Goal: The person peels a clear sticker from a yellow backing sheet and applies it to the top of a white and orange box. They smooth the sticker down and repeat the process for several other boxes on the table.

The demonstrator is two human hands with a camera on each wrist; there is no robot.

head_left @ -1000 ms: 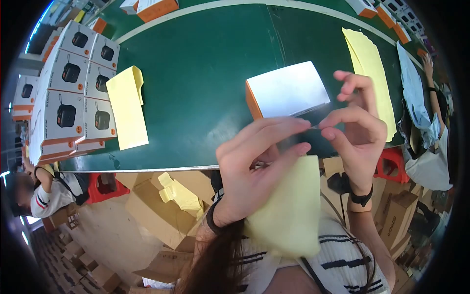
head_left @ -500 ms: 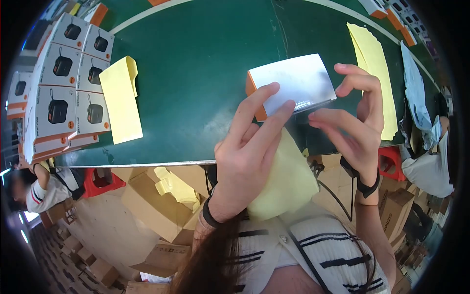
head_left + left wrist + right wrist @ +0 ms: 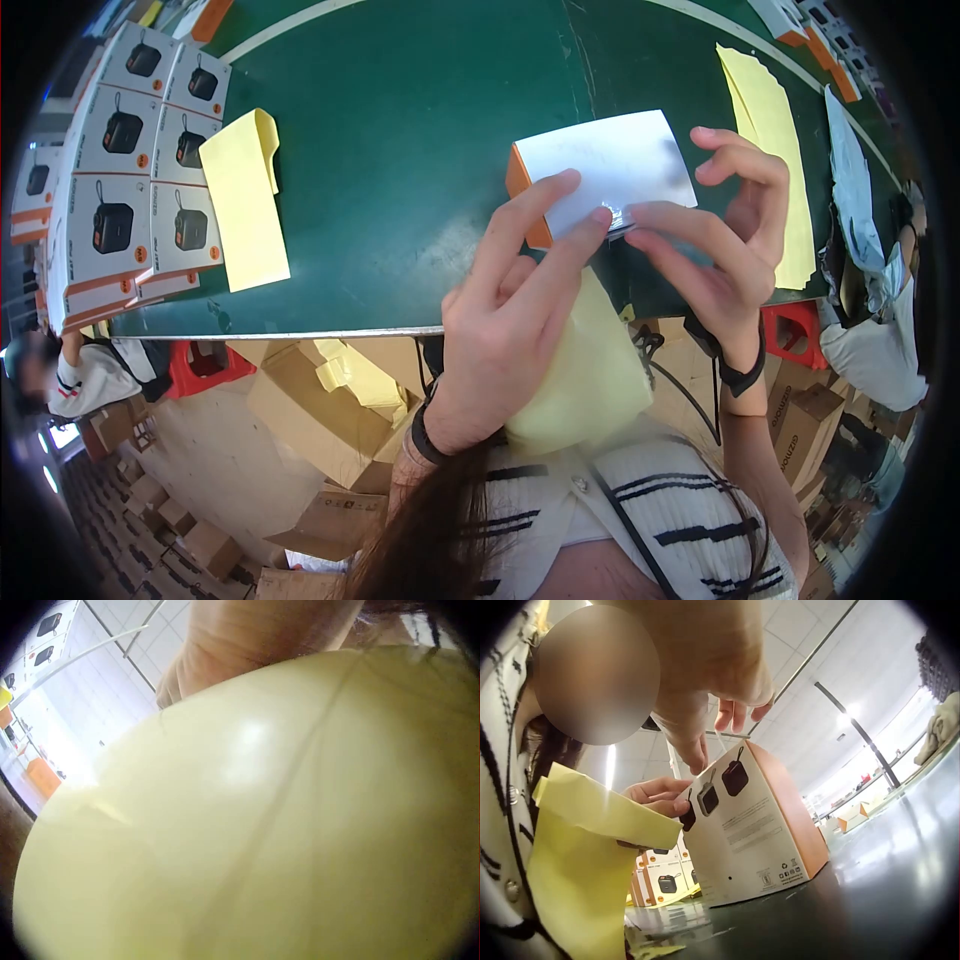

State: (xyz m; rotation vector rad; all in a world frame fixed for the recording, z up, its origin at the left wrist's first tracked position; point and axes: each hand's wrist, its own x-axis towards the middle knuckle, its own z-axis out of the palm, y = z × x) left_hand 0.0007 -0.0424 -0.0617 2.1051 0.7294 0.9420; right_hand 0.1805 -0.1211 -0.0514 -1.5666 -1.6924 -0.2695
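A white box (image 3: 610,155) with an orange end stands on the green table, its printed side facing the right wrist camera. My left hand (image 3: 510,320) rests its index and middle fingertips on the box top. Below that hand hangs a yellow sheet (image 3: 580,385), held by its remaining fingers, which are partly hidden; the sheet fills most of the left wrist view. My right hand (image 3: 725,225) pinches a small, shiny clear sticker (image 3: 615,217) between thumb and index finger, right at the box's near top edge. Its other fingers are raised and bent.
White boxes with speaker pictures (image 3: 120,130) are stacked at the left, beside a folded yellow sheet (image 3: 245,215). More yellow sheets (image 3: 775,170) lie at the right, near a light blue plastic bag (image 3: 850,180). Below the table edge is an open carton (image 3: 310,420).
The hands held a tiny clear piece between them in front of the box. Left fingertips have moved onto the box top, and the right thumb and index finger have come to its near edge.
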